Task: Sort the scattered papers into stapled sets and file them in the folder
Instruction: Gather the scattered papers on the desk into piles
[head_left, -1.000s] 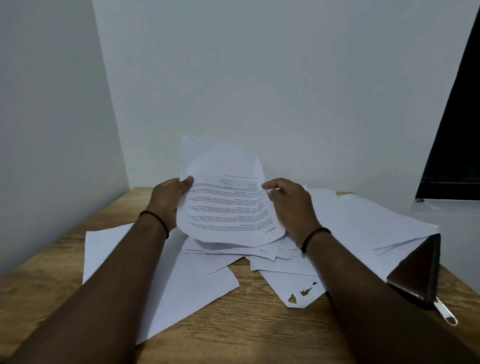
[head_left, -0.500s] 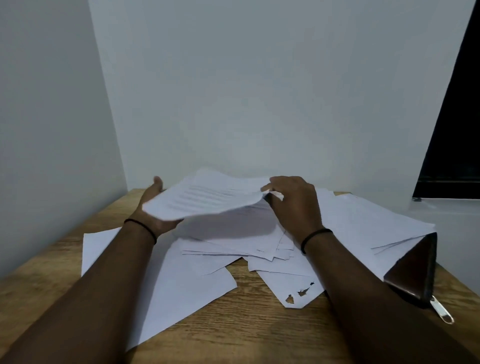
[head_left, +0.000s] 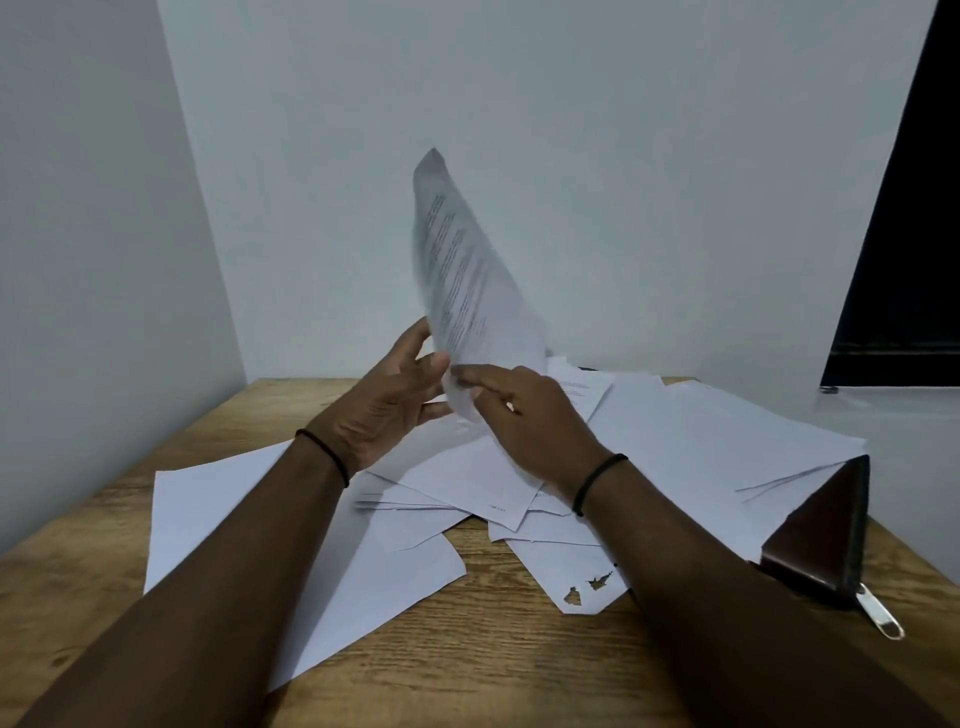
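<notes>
Right hand (head_left: 524, 415): I see it pinching the printed white paper sheet (head_left: 467, 270) at its lower edge, sheet upright.
Left hand (head_left: 387, 400): fingers spread, just left of it.

Single head-worn wide-angle view, facing forward and down, close above the wooden table (head_left: 493, 675)

The right hand (head_left: 524, 415) pinches the sheet (head_left: 467, 270) at its lower end, and the sheet rises above the grip, leaning left. The left hand (head_left: 384, 410) is just left of the grip, perhaps touching the sheet's edge; blur hides the contact. Below the grip the scattered papers (head_left: 701, 441) lie overlapping on the table (head_left: 493, 665), spreading to both sides. Far right of the grip, nearer the person, the folder (head_left: 826, 540) lies partly under those papers.
</notes>
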